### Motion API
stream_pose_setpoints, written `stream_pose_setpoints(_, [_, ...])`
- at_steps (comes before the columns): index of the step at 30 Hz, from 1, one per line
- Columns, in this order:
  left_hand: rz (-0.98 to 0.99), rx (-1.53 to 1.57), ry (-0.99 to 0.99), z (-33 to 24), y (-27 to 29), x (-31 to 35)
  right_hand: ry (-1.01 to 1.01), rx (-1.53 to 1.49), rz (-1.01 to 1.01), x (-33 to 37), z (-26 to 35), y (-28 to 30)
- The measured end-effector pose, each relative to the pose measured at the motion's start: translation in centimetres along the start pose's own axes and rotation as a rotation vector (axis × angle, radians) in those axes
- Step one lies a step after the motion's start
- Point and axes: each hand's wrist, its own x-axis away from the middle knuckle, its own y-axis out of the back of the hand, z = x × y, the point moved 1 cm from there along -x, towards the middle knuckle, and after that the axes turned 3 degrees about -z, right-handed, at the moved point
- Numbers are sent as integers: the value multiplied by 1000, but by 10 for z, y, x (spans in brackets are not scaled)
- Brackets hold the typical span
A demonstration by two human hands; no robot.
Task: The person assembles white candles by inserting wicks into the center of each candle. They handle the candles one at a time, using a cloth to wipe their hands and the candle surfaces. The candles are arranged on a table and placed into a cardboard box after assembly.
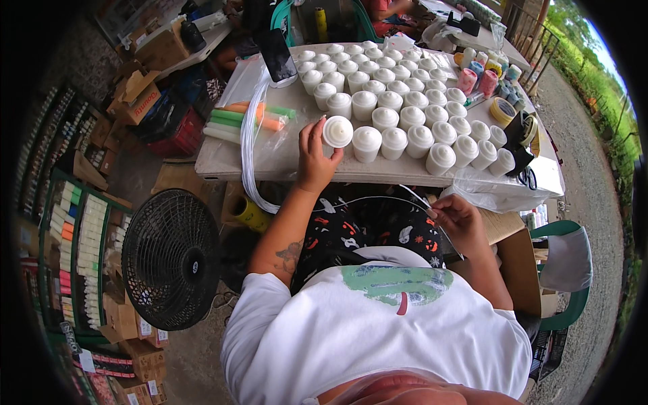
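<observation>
The left hand point(314, 156) rests at the near edge of the pale grey tabletop point(223, 162), fingers curled around a small white cylindrical plastic container with a ridged round cap point(337, 131), held tipped so the cap faces the camera. The right hand point(457, 219) sits below the near edge, over the lap, pinched narrowly on a thin clear plastic strand point(412, 194) that arcs across toward the left.

Just beside the held container, rows of matching white capped cylinders point(398, 101) stand upright, packed close together and covering the tabletop's middle through to its far edge. Their caps are domed and smooth. Near the left edge, a clear plastic bag holds green and orange stick-shaped pieces point(253, 116), with a coil of clear tubing point(248, 145) looped across it and hanging over the near edge. At the right edge lie a roll of yellowish tape point(502, 110) and several pink and coloured cylinders point(476, 77). A black round floor fan point(172, 258) stands on the ground below the near left corner.
</observation>
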Motion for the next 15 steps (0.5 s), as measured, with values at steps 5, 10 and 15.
stream_pose_setpoints(5, [-58, 112, 0, -17, 10, -3, 26, 51, 8, 1, 2, 1])
stream_pose_setpoints(10, [-48, 155, -47, -27, 16, -8, 40, 42, -1, 1, 2, 3])
stream_pose_setpoints(15, [-73, 126, -108, -30, 17, -10, 87, 92, 12, 0, 1, 3])
